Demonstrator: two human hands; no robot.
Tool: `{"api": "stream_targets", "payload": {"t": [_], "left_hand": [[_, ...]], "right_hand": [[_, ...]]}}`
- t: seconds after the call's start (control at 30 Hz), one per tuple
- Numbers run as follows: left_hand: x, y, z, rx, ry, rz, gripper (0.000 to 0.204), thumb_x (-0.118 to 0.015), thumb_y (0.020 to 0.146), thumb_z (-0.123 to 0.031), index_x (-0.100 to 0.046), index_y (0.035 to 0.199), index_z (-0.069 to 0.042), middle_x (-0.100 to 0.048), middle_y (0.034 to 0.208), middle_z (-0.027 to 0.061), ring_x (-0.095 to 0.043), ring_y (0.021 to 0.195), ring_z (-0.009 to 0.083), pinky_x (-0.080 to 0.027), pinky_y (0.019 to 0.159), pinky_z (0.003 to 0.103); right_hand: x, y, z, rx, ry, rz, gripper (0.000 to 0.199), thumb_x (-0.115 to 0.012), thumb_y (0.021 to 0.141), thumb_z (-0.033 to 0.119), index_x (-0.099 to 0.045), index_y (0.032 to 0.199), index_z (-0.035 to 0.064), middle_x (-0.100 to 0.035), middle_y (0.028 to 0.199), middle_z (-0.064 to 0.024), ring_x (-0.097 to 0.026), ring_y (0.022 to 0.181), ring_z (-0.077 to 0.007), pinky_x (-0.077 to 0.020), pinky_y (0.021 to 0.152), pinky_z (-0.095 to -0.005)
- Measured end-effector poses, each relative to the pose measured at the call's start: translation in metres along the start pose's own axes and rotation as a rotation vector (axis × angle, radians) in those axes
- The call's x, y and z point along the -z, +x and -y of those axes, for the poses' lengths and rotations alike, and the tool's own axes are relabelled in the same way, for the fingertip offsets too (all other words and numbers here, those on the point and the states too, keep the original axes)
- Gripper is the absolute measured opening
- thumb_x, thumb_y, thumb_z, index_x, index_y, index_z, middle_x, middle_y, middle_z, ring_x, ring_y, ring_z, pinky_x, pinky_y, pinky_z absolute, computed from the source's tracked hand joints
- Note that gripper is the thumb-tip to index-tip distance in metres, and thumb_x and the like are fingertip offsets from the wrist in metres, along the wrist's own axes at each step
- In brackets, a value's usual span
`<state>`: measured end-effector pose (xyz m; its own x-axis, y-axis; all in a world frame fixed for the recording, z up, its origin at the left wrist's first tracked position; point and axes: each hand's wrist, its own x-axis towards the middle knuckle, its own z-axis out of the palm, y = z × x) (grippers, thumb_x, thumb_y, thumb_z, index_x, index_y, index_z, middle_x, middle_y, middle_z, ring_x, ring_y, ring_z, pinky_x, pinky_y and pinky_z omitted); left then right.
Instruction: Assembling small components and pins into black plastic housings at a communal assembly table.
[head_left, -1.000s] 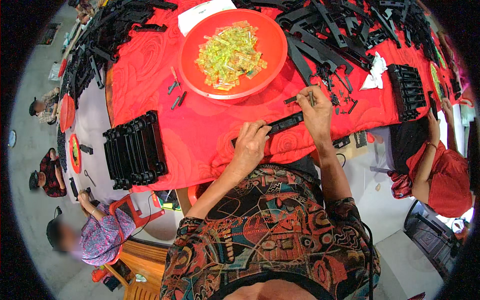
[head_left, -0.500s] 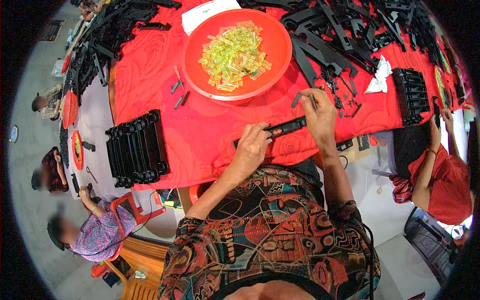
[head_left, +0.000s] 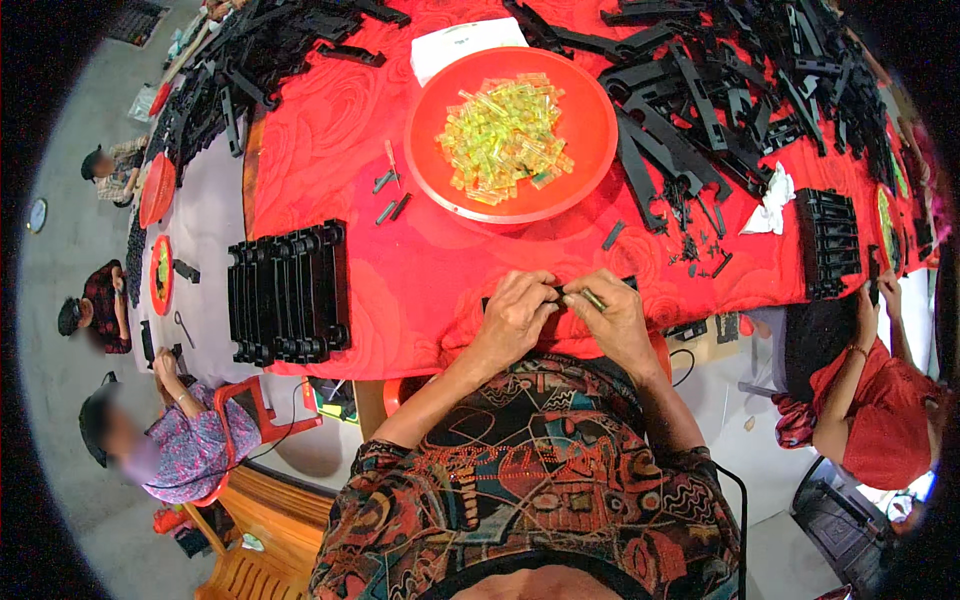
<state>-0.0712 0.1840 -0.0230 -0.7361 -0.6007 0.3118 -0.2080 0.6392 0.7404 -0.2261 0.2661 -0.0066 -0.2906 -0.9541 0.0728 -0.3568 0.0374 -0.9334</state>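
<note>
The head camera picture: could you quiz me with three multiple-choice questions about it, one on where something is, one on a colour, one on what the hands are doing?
1. Where is the stack of black plastic frames?
A. On the person's left, near the table edge
B. Inside the bowl
C. On the floor

2. What colour is the round bowl that holds the yellow-green pieces?
A. Blue
B. Orange-red
C. White

3. What are the left hand and right hand doing?
A. Resting flat, far apart
B. Lifting the bowl
C. Meeting over a narrow black part

Answers: 1 A, the stack lies left of the hands on the red tablecloth. 2 B, its rim is orange-red. 3 C, the fingers of both pinch the part between them.
</note>
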Motion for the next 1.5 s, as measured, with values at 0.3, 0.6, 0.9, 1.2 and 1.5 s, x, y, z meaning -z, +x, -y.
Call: {"api": "stream_targets", "payload": {"t": [0.3, 0.6, 0.9, 1.2, 1.5], "left_hand": [[0.016, 0.015, -0.005, -0.025, 0.227, -0.054, 0.021, -0.07, 0.07, -0.007, -0.06, 0.088, -0.002, -0.059, 0.101, 0.0124, -0.055, 0.091, 0.0301, -0.043, 0.075, 0.04], [0.036, -0.02, 0.012, 0.004, 0.271, -0.046, 0.038, -0.073, 0.068, -0.021, -0.059, 0.096, -0.001, -0.057, 0.103, 0.0124, -0.052, 0.092, 0.0303, -0.04, 0.079, 0.04], [0.024, -0.023, 0.015, 0.056, 0.199, -0.052, 0.029, -0.071, 0.071, -0.017, -0.06, 0.092, -0.001, -0.059, 0.093, 0.0108, -0.053, 0.085, 0.0286, -0.041, 0.073, 0.038], [0.018, -0.026, 0.016, 0.102, 0.173, -0.125, 0.023, -0.07, 0.072, -0.015, -0.061, 0.089, -0.002, -0.059, 0.091, 0.0099, -0.053, 0.084, 0.0277, -0.04, 0.072, 0.038], [0.019, -0.021, 0.012, 0.095, 0.205, -0.137, 0.023, -0.071, 0.071, -0.015, -0.061, 0.088, -0.002, -0.058, 0.091, 0.0095, -0.052, 0.084, 0.028, -0.04, 0.073, 0.039]], "right_hand": [[-0.009, 0.009, 0.011, -0.208, 0.258, -0.25, 0.009, -0.064, 0.079, 0.004, -0.057, 0.083, 0.0004, -0.052, 0.063, -0.0025, -0.047, 0.058, -0.0074, -0.0408, 0.053, -0.0252], [0.002, 0.001, 0.005, -0.259, 0.022, -0.226, 0.005, -0.062, 0.081, 0.002, -0.057, 0.081, 0.0015, -0.048, 0.066, 0.0042, -0.042, 0.06, -0.0034, -0.0343, 0.053, -0.0199], [-0.002, -0.008, 0.005, -0.166, 0.123, -0.276, 0.006, -0.062, 0.082, 0.001, -0.056, 0.084, 0.0031, -0.046, 0.066, 0.0059, -0.039, 0.059, -0.0028, -0.0319, 0.051, -0.0192], [-0.009, -0.007, 0.006, -0.117, -0.142, -0.177, 0.01, -0.064, 0.08, 0.006, -0.055, 0.083, 0.003, -0.046, 0.061, -0.0032, -0.043, 0.056, -0.0077, -0.0362, 0.051, -0.0244], [-0.014, -0.002, 0.002, -0.045, -0.262, -0.147, 0.009, -0.064, 0.08, 0.006, -0.056, 0.081, 0.0015, -0.05, 0.06, -0.0055, -0.045, 0.055, -0.0104, -0.038, 0.05, -0.0264]]}}
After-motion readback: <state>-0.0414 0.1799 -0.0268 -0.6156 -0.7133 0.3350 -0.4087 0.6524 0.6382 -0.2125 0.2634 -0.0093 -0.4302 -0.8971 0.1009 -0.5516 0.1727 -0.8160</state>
